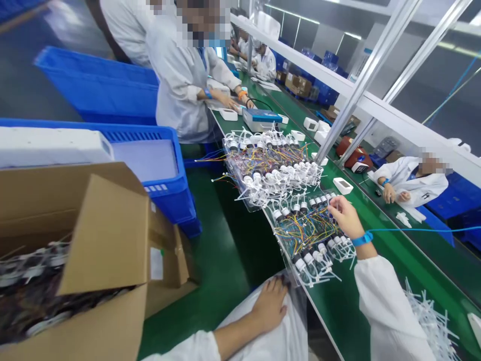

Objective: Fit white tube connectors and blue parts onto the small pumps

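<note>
Fingertips point(332, 208) of the right hand point(343, 216) bunch together on the wired parts point(300, 228) in the clear tray point(287, 258), which sits within easy reach at the near edge of the green belt point(338, 301), though I cannot tell if they grip, while the left hand point(271, 306) rests flat on the lap, fingers loosely apart, seemingly idle.

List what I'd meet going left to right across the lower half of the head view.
open cardboard box → blue crate → left hand, flat on the white coat → wired parts → right hand, fingers on those parts → pile of white plastic strips
</note>
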`<state>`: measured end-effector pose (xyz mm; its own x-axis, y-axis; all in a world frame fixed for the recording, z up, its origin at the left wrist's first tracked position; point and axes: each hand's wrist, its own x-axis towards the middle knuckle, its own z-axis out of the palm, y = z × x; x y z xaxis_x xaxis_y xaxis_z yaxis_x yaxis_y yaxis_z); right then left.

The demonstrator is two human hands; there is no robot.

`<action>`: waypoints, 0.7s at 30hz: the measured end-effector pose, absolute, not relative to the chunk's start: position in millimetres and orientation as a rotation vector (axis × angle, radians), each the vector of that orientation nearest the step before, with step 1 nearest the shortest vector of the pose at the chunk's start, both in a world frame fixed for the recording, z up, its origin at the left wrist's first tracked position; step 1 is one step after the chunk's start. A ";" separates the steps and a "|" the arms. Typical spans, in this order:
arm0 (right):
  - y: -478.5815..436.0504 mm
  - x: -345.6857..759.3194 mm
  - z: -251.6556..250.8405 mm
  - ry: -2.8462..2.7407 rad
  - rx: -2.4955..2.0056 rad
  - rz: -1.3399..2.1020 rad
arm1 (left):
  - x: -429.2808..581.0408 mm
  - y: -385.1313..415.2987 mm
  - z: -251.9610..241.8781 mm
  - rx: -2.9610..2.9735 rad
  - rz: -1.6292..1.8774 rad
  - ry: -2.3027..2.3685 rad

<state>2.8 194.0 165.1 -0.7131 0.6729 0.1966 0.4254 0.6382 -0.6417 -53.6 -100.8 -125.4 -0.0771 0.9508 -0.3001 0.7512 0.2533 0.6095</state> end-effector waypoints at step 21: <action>266.7 -99.1 91.8 -2.734 -1.049 0.709 | -65.2 -82.6 -141.3 1.378 0.474 1.930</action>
<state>-99.1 266.7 91.8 -0.7503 0.6595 -0.0462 0.5988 0.6484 -0.4701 -65.2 -82.6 -141.3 -0.1815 0.9254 -0.3328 0.6660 0.3647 0.6507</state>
